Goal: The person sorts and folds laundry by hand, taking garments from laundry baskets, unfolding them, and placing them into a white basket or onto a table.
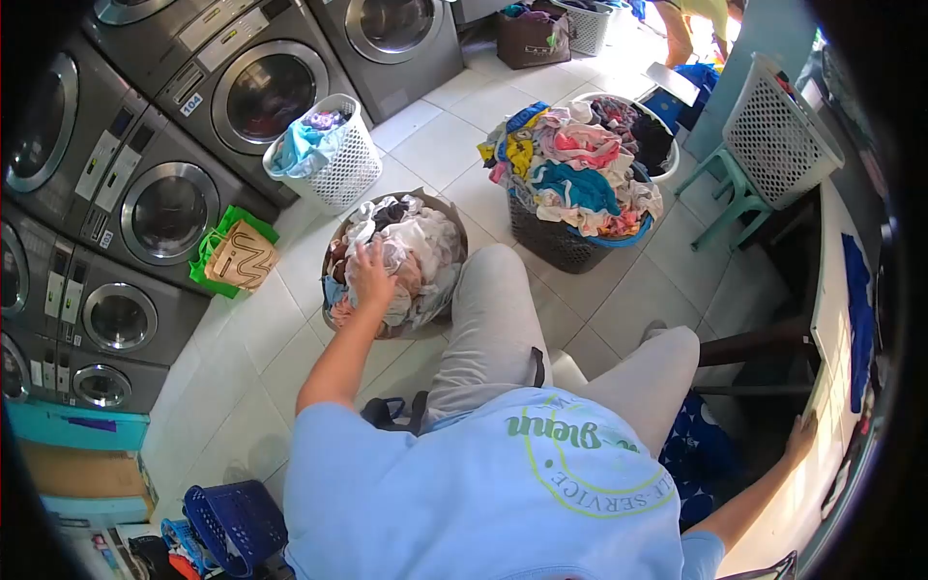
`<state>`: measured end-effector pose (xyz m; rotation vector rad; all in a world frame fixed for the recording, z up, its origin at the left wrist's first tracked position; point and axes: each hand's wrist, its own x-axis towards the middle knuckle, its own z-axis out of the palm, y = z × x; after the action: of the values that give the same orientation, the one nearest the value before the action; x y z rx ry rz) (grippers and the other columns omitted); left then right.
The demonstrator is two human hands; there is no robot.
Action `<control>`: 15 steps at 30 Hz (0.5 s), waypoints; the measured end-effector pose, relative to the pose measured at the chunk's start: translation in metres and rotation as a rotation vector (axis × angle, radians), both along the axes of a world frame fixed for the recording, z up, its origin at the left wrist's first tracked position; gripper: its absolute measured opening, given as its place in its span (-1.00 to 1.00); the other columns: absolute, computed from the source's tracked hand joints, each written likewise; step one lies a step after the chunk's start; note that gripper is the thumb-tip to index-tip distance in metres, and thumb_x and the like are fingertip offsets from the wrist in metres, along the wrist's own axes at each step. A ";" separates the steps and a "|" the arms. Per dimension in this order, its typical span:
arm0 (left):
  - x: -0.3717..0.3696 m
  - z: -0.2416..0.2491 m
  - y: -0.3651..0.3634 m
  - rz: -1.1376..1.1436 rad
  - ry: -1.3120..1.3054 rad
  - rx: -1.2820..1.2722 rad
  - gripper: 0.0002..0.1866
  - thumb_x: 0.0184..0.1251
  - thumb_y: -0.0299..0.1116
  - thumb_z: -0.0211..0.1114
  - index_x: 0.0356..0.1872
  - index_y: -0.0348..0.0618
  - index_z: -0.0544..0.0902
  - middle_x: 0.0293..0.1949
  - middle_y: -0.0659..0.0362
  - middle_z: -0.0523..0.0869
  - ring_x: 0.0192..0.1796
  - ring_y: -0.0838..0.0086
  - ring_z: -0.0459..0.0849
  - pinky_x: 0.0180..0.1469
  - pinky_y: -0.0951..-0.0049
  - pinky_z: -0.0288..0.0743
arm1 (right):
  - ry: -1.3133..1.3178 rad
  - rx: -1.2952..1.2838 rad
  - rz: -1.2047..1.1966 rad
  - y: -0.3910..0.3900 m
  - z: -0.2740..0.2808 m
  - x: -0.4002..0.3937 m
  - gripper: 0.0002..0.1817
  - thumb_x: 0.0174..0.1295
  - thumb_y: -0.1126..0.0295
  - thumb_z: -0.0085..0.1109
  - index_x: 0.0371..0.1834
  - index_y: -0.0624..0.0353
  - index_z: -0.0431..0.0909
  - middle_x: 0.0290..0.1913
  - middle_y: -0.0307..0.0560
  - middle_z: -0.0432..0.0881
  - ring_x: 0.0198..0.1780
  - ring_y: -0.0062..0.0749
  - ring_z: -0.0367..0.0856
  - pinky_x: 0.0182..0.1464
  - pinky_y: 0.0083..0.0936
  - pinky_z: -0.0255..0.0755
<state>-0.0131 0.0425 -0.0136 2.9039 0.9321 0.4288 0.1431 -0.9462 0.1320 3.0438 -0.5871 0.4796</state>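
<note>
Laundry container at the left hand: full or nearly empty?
Full, by its top: light-coloured laundry reaches the rim of the container and mounds up, the left hand over it. Packing below cannot be seen.

Clothes (422, 240) beneath the left hand (371, 275) hide the inside of their container (461, 232). Well ahead and right of that hand, the top edge cuts off another person (680, 37). Near the right hand (800, 438), a leg (646, 389) and shirt (416, 483) partly hide patterned cloth (690, 440); that hand's fingertips are unclear.
</note>
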 end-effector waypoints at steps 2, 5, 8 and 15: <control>-0.014 -0.031 0.050 0.225 0.009 -0.214 -0.51 0.04 -0.25 0.31 0.07 -0.08 0.56 0.05 -0.12 0.55 0.09 0.05 0.53 0.12 0.17 0.42 | -0.107 0.147 0.090 -0.003 -0.006 -0.001 -0.50 0.31 0.22 0.02 0.30 0.16 0.36 0.27 0.06 0.43 0.30 -0.13 0.38 0.32 -0.40 0.22; -0.018 -0.025 0.105 0.250 -0.137 -0.457 -0.62 0.03 -0.31 0.29 -0.07 -0.16 0.62 -0.17 -0.07 0.68 -0.13 0.09 0.65 -0.02 0.23 0.48 | -0.089 0.075 -0.023 0.018 0.007 -0.009 -0.51 0.34 0.18 0.00 0.20 0.31 0.43 0.21 0.08 0.50 0.23 -0.14 0.47 0.29 -0.45 0.25; -0.018 0.044 0.104 0.191 -0.542 -0.882 -0.72 0.17 -0.34 0.22 -0.15 -0.31 0.59 -0.35 -0.02 0.68 -0.32 0.35 0.61 -0.20 0.35 0.46 | -0.137 0.054 0.013 0.009 0.005 -0.012 -0.53 0.35 0.14 -0.02 0.15 0.29 0.49 0.14 0.08 0.56 0.17 -0.16 0.53 0.22 -0.47 0.33; -0.016 0.165 0.110 -0.023 -0.552 -0.498 -0.75 0.27 -0.32 0.15 -0.24 -0.35 0.58 -0.37 -0.06 0.67 -0.33 0.27 0.61 -0.23 0.30 0.44 | -0.332 0.338 -0.133 0.004 0.009 -0.020 -0.57 0.33 0.11 0.01 0.04 0.21 0.60 -0.01 0.04 0.66 0.00 -0.19 0.62 0.10 -0.45 0.42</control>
<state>-0.0292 0.1530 0.1515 2.1750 0.7722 0.8062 0.1234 -0.9425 0.1413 3.2221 -0.9675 0.9838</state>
